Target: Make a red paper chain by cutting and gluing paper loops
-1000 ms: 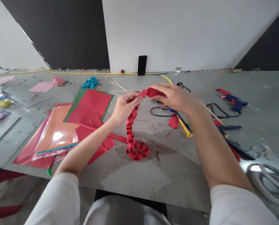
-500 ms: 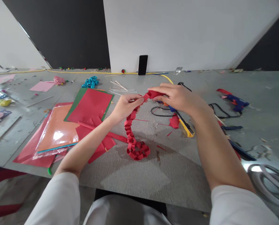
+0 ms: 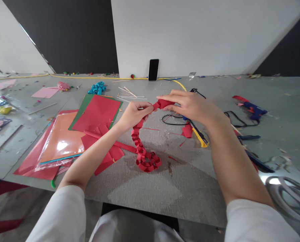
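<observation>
A red folded paper chain (image 3: 140, 149) hangs from my hands, and its lower end lies curled on the grey table. My left hand (image 3: 136, 113) pinches the chain near its upper end. With thumb and fingers, my right hand (image 3: 187, 102) grips a wider red paper piece (image 3: 165, 103) at the chain's top. Both hands are raised above the table and close together. Left of the chain lie red paper strips (image 3: 109, 156), one of them reaching to it. The fingertips partly cover the fold between the two hands.
Red and green sheets (image 3: 97, 112) and a plastic-wrapped orange pack (image 3: 64, 137) lie at left. A yellow utility knife (image 3: 200, 136) is beyond my right hand. Further right sit a blue glue gun (image 3: 254, 109) and tape rolls (image 3: 288, 193). A phone (image 3: 153, 70) leans on the wall.
Both hands have shifted very slightly left, and the hanging part of the chain has swung a little left with them. The grip of each hand looks the same.
</observation>
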Tool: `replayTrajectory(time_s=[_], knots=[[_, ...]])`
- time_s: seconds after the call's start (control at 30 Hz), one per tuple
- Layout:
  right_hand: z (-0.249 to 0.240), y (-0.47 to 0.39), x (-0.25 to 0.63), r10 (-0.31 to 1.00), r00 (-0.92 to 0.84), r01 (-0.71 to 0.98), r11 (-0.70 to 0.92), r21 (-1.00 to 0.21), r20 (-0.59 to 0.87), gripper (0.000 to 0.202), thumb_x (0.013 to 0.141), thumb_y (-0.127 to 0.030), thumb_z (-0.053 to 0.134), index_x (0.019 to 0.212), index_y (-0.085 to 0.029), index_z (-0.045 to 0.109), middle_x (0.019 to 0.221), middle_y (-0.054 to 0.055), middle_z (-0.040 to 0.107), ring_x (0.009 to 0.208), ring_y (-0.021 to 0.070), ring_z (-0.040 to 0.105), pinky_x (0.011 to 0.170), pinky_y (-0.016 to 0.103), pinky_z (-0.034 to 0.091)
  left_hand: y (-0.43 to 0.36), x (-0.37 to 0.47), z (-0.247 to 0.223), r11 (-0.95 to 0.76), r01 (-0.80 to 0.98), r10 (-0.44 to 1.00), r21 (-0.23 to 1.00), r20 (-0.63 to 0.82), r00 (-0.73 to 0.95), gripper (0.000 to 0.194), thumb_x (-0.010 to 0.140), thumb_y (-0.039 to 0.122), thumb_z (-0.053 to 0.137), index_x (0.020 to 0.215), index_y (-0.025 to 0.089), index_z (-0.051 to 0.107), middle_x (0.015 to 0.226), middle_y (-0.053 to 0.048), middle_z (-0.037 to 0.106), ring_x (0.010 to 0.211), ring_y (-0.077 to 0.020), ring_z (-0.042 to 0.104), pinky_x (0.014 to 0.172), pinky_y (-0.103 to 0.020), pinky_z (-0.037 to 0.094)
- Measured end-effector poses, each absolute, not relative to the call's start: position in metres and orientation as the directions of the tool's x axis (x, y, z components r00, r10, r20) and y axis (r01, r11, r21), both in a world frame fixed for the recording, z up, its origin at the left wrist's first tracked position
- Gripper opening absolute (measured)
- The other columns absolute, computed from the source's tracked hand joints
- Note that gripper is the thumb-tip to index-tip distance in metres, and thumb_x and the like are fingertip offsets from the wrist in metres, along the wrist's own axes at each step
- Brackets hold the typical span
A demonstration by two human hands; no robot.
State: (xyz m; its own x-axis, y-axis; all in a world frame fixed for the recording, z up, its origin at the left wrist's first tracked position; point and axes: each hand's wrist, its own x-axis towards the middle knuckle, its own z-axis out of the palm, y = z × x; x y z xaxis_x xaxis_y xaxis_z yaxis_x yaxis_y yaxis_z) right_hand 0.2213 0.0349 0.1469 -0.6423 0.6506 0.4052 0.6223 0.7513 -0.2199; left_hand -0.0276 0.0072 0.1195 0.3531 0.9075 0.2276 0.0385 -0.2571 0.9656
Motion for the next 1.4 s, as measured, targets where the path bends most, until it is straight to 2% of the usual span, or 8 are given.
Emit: replayTrajectory(time_s=[0.47, 0.8, 0.93, 1.4], knots=[[0.149, 0.03, 0.22, 0.648, -0.658, 0.631, 0.752, -0.189, 0.383, 0.047, 0.106, -0.047, 0.052, 0.147, -0.03, 0.066, 0.111, 0.009, 0.071, 0.088, 0.0223, 0.066, 0.082, 0.039, 0.052, 0.006, -0.032, 0.124, -0.348, 0.204, 0.894, 0.915, 0.259, 0.365, 0.025, 0.096, 0.026, 0.063, 0.075, 0.016, 0.067, 0.057, 0.003, 0.055, 0.052, -0.0069, 0.049, 0.056, -0.021, 0.038], [0.149, 0.026, 0.218, 0.652, -0.66, 0.647, 0.746, -0.16, 0.372, 0.049, 0.106, -0.049, 0.053, 0.149, -0.03, 0.065, 0.114, 0.009, 0.071, 0.088, 0.0224, 0.066, 0.08, 0.038, 0.051, 0.006, -0.036, 0.125, -0.388, 0.295, 0.88, 0.873, 0.256, 0.4, 0.026, 0.094, 0.037, 0.066, 0.079, 0.016, 0.071, 0.058, 0.003, 0.052, 0.054, -0.0084, 0.044, 0.056, -0.024, 0.034], [0.147, 0.029, 0.218, 0.639, -0.667, 0.639, 0.755, -0.145, 0.383, 0.048, 0.105, -0.048, 0.053, 0.148, -0.03, 0.066, 0.114, 0.009, 0.071, 0.089, 0.023, 0.067, 0.081, 0.038, 0.052, 0.004, -0.036, 0.128, -0.393, 0.308, 0.877, 0.866, 0.252, 0.41, 0.029, 0.095, 0.037, 0.067, 0.076, 0.016, 0.071, 0.058, 0.004, 0.05, 0.053, -0.008, 0.039, 0.054, -0.026, 0.029], [0.146, 0.027, 0.217, 0.611, -0.689, 0.615, 0.778, -0.132, 0.391, 0.049, 0.105, -0.05, 0.053, 0.147, -0.029, 0.067, 0.115, 0.009, 0.072, 0.091, 0.0227, 0.067, 0.082, 0.038, 0.053, 0.002, -0.037, 0.132, -0.364, 0.298, 0.88, 0.882, 0.222, 0.42, 0.023, 0.09, 0.033, 0.07, 0.075, 0.016, 0.073, 0.057, 0.004, 0.048, 0.053, -0.008, 0.038, 0.053, -0.026, 0.028]])
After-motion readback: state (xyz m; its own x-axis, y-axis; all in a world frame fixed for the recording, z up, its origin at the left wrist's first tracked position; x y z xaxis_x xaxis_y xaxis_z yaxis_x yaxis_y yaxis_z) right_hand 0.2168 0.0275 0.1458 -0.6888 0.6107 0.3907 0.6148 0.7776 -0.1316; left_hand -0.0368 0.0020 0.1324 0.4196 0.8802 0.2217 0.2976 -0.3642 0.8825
